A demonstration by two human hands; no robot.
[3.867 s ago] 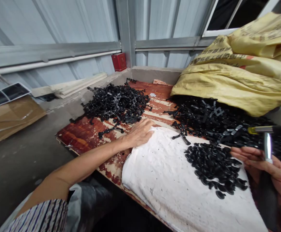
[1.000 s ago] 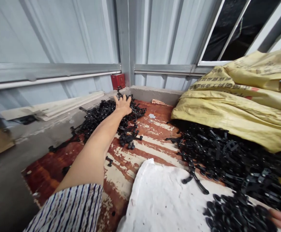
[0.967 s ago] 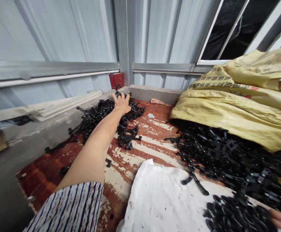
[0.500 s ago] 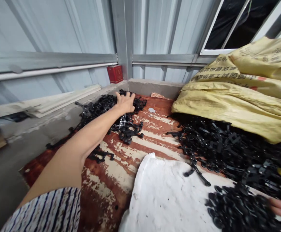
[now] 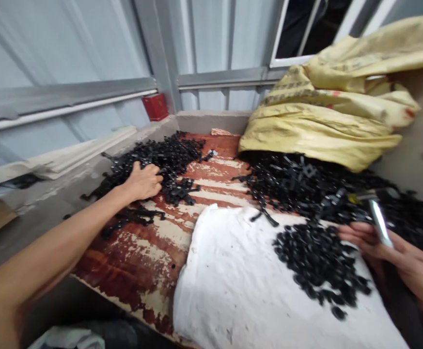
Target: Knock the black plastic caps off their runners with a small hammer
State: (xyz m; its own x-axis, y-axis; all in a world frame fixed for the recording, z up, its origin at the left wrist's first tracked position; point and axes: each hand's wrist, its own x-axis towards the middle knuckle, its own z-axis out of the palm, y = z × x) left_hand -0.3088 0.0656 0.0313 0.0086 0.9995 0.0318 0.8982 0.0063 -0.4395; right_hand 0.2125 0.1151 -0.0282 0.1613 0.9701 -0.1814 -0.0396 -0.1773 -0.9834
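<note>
Head view: printed yellow woven sack (image 5: 320, 116), slumped, black plastic chain links (image 5: 298, 186) spilling from mouth. Left hand (image 5: 143, 182) open, palm down on black link heap (image 5: 153, 160), peeling red plywood board (image 5: 131, 261) beneath. Right hand (image 5: 378, 247) curled around shiny metal tool (image 5: 380, 230), just beside glossy black oval pieces (image 5: 318, 264) on lumpy white cloth (image 5: 255, 291).

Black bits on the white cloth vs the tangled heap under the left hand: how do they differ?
The small black moulded pieces are short, rounded and loose; the black plastic runners are long, branched and tangled. The pieces lie on a white cloth, the runners on a worn red-stained board. The left hand touches only the runners. Both are matte black heaps.
</note>
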